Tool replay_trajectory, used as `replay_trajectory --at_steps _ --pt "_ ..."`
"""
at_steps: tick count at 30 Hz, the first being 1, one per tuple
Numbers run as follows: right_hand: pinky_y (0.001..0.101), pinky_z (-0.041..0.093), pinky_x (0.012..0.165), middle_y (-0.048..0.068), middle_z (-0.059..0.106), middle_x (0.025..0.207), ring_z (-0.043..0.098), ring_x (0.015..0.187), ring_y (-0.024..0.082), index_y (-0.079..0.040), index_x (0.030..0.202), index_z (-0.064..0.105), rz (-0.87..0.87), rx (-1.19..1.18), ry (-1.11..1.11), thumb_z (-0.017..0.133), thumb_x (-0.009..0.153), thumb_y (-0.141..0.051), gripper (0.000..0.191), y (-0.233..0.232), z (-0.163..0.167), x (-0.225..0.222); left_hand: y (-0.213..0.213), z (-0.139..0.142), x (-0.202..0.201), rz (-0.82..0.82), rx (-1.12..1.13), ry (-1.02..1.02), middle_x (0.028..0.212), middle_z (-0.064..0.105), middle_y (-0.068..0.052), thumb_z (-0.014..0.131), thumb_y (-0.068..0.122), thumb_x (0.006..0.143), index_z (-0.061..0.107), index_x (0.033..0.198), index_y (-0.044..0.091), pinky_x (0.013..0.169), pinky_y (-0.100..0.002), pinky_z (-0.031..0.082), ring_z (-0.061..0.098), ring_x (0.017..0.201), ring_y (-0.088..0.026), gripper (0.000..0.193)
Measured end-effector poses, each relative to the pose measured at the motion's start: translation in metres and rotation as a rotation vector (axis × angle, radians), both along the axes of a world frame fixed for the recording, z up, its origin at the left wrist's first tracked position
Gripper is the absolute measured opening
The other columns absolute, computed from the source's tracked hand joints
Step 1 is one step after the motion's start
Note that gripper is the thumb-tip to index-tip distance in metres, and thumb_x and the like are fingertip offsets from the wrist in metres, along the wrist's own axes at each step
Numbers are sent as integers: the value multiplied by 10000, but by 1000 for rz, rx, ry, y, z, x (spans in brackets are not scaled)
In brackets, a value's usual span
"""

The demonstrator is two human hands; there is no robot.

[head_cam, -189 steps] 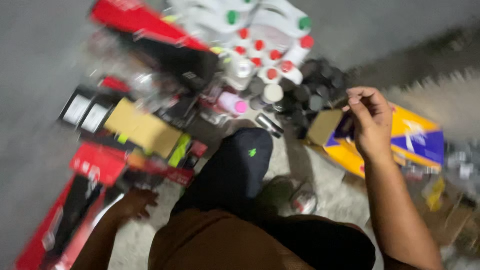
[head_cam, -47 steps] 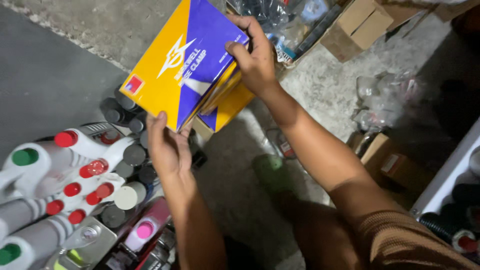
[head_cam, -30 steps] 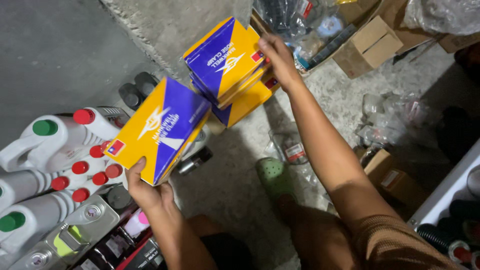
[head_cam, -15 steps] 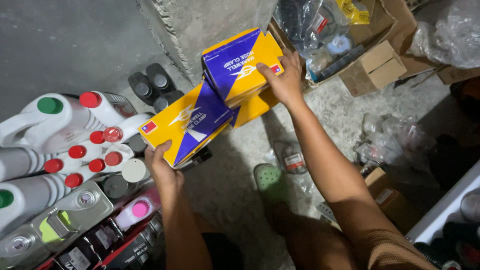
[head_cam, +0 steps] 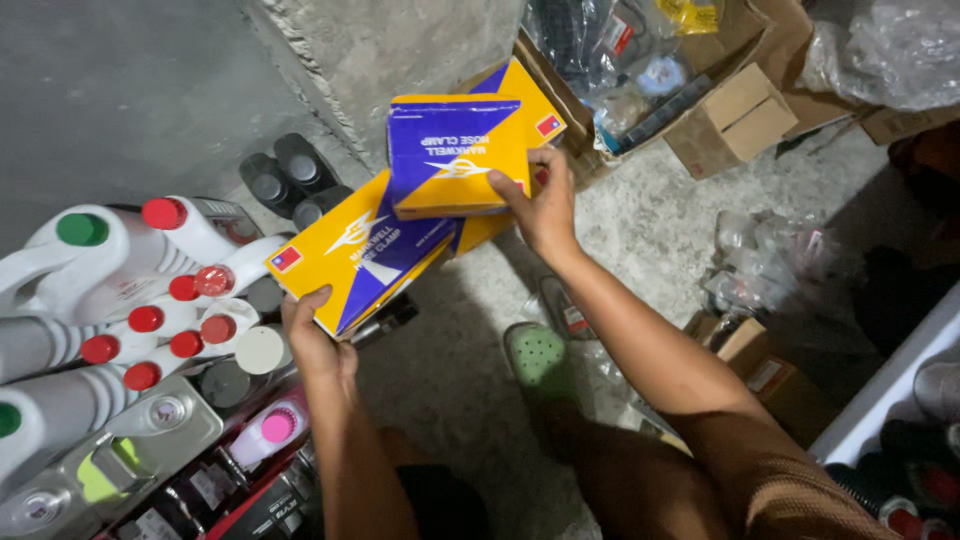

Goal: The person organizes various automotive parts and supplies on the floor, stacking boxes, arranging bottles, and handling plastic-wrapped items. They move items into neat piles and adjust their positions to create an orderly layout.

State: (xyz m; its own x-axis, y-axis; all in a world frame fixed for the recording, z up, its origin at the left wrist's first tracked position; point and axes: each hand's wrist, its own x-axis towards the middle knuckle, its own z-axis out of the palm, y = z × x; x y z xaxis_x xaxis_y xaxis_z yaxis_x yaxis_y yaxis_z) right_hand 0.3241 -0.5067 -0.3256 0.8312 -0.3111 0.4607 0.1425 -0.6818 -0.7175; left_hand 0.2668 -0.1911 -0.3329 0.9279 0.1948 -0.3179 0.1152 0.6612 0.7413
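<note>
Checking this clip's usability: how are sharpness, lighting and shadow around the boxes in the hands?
Head view: left hand and right hand each hold a sharp, evenly lit yellow-and-purple box; soft shadow falls on the concrete floor beneath; the white jugs show mild glare; the right edge goes dark.

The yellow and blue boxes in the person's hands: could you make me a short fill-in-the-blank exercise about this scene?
1. The left hand grips a yellow and blue box at its ____ end.
2. The right hand holds ____ boxes stacked together.
3. The white jugs mostly have ____ caps.
4. The person's foot wears a ____ clog.

Missing words: lower; two; red; green
</note>
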Motion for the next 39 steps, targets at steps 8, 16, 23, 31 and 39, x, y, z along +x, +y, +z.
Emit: replay_trajectory --at_steps 8,16,23,31,39 --pt "256 455 509 45 683 946 595 661 126 -106 1198 597 147 1239 439 698 929 -397 409 -3 15 -11 7 -2 -9 10 64 43 1197 673 -154 611 50 804 554 1284 -55 1022 -366 524 680 1109 -272 494" --pt "269 506 564 53 707 967 658 720 151 -75 1230 629 195 1335 47 665 950 -514 522 -98 90 12 13 39 -2 21 -338 -74 1330 656 -190 583 150 833 494 1441 1 987 -518 582 680 1184 -356 633" --pt "280 512 615 58 718 1000 650 719 169 -77 1196 668 222 1330 -94 702 948 -542 528 -129 108 5 -37 33 40 62 -202 -14 1255 678 -153 627 121 816 579 1315 -10 1029 -441 560 687 1149 -328 517" --pt "252 497 548 14 717 926 665 707 117 -128 1186 627 106 1351 78 684 952 -458 409 -97 67 37 -148 -7 114 -8 354 -221 1428 479 -219 643 146 915 452 1469 -3 1137 -457 389 489 1324 -356 605" --pt "312 491 646 48 718 903 638 729 174 -55 1194 673 61 651 94 711 986 -366 376 -55 49 84 -129 -31 116 -102 168 -300 1743 152 -171 462 376 1088 72 1669 16 1300 -417 163 225 1598 -298 787"
